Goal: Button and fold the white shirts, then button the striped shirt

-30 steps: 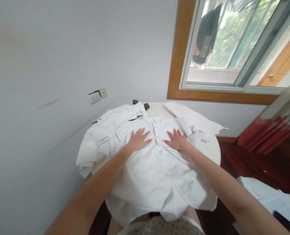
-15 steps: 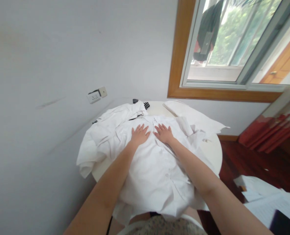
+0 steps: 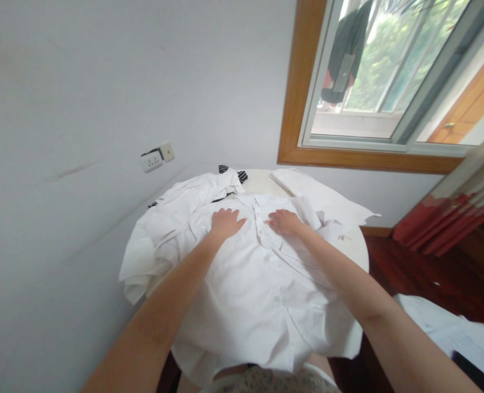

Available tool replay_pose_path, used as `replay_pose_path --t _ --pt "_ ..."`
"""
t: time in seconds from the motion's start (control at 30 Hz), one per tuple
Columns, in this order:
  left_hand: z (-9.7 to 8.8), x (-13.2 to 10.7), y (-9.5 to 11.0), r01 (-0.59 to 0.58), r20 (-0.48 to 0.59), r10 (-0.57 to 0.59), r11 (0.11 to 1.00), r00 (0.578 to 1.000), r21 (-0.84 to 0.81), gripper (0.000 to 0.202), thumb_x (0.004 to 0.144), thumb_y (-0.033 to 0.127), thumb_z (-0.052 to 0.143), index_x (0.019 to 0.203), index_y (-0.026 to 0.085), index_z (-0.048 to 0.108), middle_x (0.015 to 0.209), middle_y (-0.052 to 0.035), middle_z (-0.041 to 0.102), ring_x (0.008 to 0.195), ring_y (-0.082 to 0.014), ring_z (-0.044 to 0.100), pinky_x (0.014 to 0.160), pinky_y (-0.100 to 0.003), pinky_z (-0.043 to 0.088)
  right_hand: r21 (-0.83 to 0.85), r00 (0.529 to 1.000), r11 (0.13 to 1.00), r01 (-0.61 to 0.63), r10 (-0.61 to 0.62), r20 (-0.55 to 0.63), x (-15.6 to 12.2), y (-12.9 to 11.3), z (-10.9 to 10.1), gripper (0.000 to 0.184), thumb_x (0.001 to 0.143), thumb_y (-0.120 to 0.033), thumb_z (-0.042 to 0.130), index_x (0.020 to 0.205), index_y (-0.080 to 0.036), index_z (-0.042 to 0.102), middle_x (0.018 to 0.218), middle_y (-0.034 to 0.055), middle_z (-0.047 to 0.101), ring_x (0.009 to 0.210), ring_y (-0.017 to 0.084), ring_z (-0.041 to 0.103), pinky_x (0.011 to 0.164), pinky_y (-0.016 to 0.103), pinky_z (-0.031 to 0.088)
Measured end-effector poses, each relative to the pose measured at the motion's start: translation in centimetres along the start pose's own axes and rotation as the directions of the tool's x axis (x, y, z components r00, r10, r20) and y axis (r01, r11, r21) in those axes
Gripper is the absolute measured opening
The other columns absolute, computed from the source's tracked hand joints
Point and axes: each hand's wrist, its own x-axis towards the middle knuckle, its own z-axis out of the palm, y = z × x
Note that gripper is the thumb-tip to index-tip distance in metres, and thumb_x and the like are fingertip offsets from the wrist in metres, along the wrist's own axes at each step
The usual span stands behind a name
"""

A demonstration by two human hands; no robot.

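Note:
A white button-up shirt (image 3: 258, 284) lies spread front up over a round white table (image 3: 354, 248), its hem hanging off the near edge. My left hand (image 3: 224, 222) rests flat on the shirt's chest left of the button placket, fingers stretched out. My right hand (image 3: 285, 222) lies flat on the chest right of the placket, close to the collar. Neither hand holds anything.
More crumpled white garments (image 3: 172, 229) sit at the table's left, a folded white cloth (image 3: 319, 194) at the back right, and a striped black-and-white piece (image 3: 231, 172) at the back. The wall with a socket (image 3: 150, 160) stands left, a window (image 3: 381, 82) behind, dark red floor (image 3: 422, 278) right.
Both hands slid along the shirt's chest: first together toward the placket, then slightly apart and up toward the collar. The view shifted a little.

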Motion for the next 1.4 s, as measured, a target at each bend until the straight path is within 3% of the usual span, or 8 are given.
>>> replay_pose_path --t 0.17,0.37,0.5,0.73,0.83,0.97,1.13,1.4 --pt "0.9 2.2 0.4 -0.033 -0.107 0.034 0.999 0.994 0.005 0.047 0.093 0.039 0.031 0.124 0.016 0.057 0.130 -0.0151 0.054 0.126 -0.0278 0.043 0.105 -0.043 0.033 0.015 0.996 1.000 -0.018 0.019 -0.089 3.6 -1.1 0.0 0.040 0.095 -0.037 0.039 0.123 -0.017 0.060 0.130 0.0145 0.056 0.121 0.025 0.049 0.102 0.035 0.034" --pt "2.5 3.9 0.3 0.039 0.026 -0.038 0.999 0.999 -0.027 0.063 0.090 0.058 0.027 0.143 0.027 0.036 0.154 -0.0084 0.028 0.141 -0.0328 0.021 0.110 -0.061 0.014 0.012 0.987 0.994 -0.105 0.106 -0.122 5.4 -1.4 2.6 0.061 0.091 -0.063 0.028 0.142 -0.031 0.038 0.153 0.0064 0.029 0.141 0.029 0.019 0.110 0.056 0.013" --pt "2.1 4.2 0.0 0.047 0.092 -0.044 0.998 0.995 -0.036 0.068 0.088 0.064 0.024 0.145 0.028 0.031 0.156 -0.0072 0.019 0.142 -0.0348 0.015 0.108 -0.066 0.011 0.037 0.992 0.997 -0.071 0.075 -0.102 5.3 -1.0 2.9 0.068 0.087 -0.070 0.027 0.143 -0.031 0.037 0.154 0.0082 0.025 0.142 0.031 0.016 0.109 0.061 0.009" --pt "0.2 2.4 1.6 -0.021 -0.114 0.029 0.997 0.993 0.075 0.042 0.092 0.030 0.032 0.120 0.015 0.059 0.126 -0.0170 0.057 0.122 -0.0298 0.047 0.103 -0.050 0.032 0.046 0.983 0.998 0.043 -0.034 -0.182 4.3 -0.7 1.3 0.040 0.096 -0.037 0.033 0.121 -0.023 0.061 0.133 0.0064 0.055 0.124 0.019 0.046 0.108 0.035 0.028" --pt "-0.4 1.6 3.1 -0.089 -0.124 0.094 0.995 0.988 0.052 0.038 0.092 0.022 0.031 0.107 0.012 0.064 0.111 -0.0163 0.064 0.111 -0.0263 0.054 0.097 -0.042 0.040 0.012 0.990 0.996 0.088 -0.086 -0.110 3.4 -1.7 1.6 0.043 0.095 -0.037 0.032 0.129 -0.021 0.055 0.137 0.0087 0.051 0.127 0.020 0.044 0.107 0.034 0.030" --pt "0.6 0.0 4.8 -0.127 -0.079 0.124 0.992 0.989 -0.025 0.043 0.094 0.031 0.029 0.124 0.018 0.057 0.133 -0.0108 0.055 0.125 -0.0257 0.046 0.104 -0.044 0.035 -0.037 0.996 0.999 0.003 -0.006 -0.086 1.9 -3.3 2.9 0.056 0.096 -0.049 0.024 0.146 -0.026 0.032 0.155 0.0091 0.024 0.142 0.029 0.018 0.110 0.057 0.016" --pt "1.9 -1.9 4.5 -0.084 -0.042 0.083 0.996 0.996 -0.036 0.052 0.094 0.043 0.026 0.142 0.028 0.039 0.151 -0.0048 0.033 0.140 -0.0268 0.026 0.112 -0.057 0.016 -0.001 0.990 0.990 -0.138 0.138 -0.036 1.4 -3.4 2.9 0.066 0.090 -0.067 0.017 0.148 -0.036 0.023 0.158 0.0071 0.011 0.143 0.033 0.007 0.105 0.068 0.005" --pt "0.8 -4.3 3.4 -0.021 0.032 0.021 1.000 0.999 -0.006 0.063 0.091 0.058 0.019 0.145 0.029 0.033 0.154 -0.0067 0.025 0.142 -0.0321 0.020 0.108 -0.067 0.012 -0.024 0.992 0.992 -0.122 0.121 -0.035 1.0 -0.5 2.2 0.067 0.092 -0.064 0.015 0.148 -0.030 0.025 0.157 0.0059 0.014 0.144 0.027 0.011 0.112 0.055 0.009"
